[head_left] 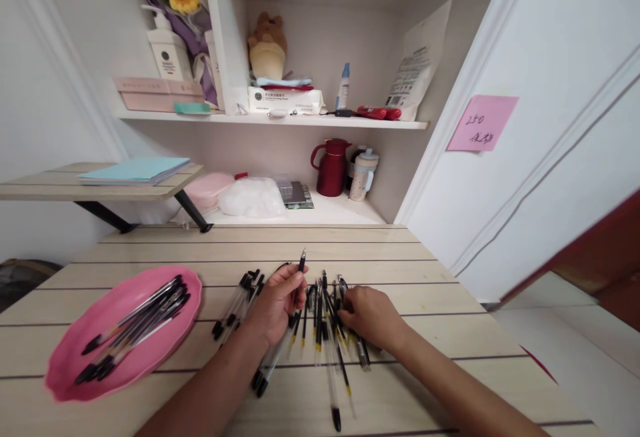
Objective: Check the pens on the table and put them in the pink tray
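1 black pen (302, 261) is held beside loose pen parts (319, 317).
In the head view, the pen is pinched tip-up by the thumb and fingers of the left hand (280, 297); the right hand (373, 313) is curled at the pile's right edge, and whether anything is gripped there cannot be told. Crowded parts could be rolled or mixed if brushed by the right hand.

Black-gripped pen (302, 262), silver conical tip pointing upward, slender black refills (319, 331) with yellow sections, loosely heaped, clear black-ended barrels (233, 307) grouped left of the refills
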### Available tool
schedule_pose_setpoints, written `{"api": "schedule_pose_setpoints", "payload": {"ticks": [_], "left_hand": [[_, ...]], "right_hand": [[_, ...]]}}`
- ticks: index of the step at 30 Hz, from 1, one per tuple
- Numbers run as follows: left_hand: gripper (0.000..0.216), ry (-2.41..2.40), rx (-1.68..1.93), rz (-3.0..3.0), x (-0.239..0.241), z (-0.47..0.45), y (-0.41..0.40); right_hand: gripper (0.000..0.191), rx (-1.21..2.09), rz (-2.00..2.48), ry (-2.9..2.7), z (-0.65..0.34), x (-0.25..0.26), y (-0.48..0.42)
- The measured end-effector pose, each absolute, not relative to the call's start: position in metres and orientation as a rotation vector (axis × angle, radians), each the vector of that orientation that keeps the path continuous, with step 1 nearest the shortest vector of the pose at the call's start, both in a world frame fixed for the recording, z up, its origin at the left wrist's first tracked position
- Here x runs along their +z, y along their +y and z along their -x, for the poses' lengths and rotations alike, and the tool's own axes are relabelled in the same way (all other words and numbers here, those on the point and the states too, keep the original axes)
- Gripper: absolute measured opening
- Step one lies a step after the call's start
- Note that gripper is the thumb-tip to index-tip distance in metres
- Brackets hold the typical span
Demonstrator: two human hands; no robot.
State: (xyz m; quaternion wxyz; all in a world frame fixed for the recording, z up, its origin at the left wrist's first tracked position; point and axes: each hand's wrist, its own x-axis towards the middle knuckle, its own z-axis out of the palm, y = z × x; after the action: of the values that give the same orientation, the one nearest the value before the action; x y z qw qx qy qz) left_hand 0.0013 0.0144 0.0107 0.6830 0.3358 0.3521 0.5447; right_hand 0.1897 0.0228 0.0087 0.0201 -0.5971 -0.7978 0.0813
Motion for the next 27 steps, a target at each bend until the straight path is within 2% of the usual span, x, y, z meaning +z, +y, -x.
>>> {"api": "schedule_pose_setpoints", "payload": {"ticks": [6, 11, 14, 17, 19, 22, 27], "left_hand": [[0.024, 0.779, 1.175, -0.799, 0.007, -0.004, 0.013], [0.026, 0.787, 1.127, -0.809, 0.009, -0.006, 0.01], [0.029, 0.788, 1.076, -0.828, 0.01, -0.007, 0.007], [0.032, 0.791, 1.014, -0.861, 0.01, -0.01, 0.005], [0.034, 0.795, 0.984, -0.879, 0.009, -0.012, 0.004], [0.035, 0.784, 0.964, -0.893, 0.007, -0.014, 0.004], [0.033, 0.798, 0.947, -0.922, 0.008, -0.014, 0.003]], "right_hand": [[0.023, 0.164, 1.964, -2.424, -0.176, 0.002, 0.019], [0.015, 0.351, 1.933, -2.285, -0.184, 0.002, 0.029], [0.014, 0.624, 1.746, -2.045, -0.194, 0.009, 0.038], [0.014, 1.051, 1.433, -1.66, -0.199, 0.022, 0.045], [0.021, 1.267, 1.224, -1.408, -0.198, 0.031, 0.047], [0.031, 1.346, 0.987, -1.203, -0.191, 0.041, 0.048], [0.026, 1.271, 0.861, -1.148, -0.179, 0.046, 0.047]]}}
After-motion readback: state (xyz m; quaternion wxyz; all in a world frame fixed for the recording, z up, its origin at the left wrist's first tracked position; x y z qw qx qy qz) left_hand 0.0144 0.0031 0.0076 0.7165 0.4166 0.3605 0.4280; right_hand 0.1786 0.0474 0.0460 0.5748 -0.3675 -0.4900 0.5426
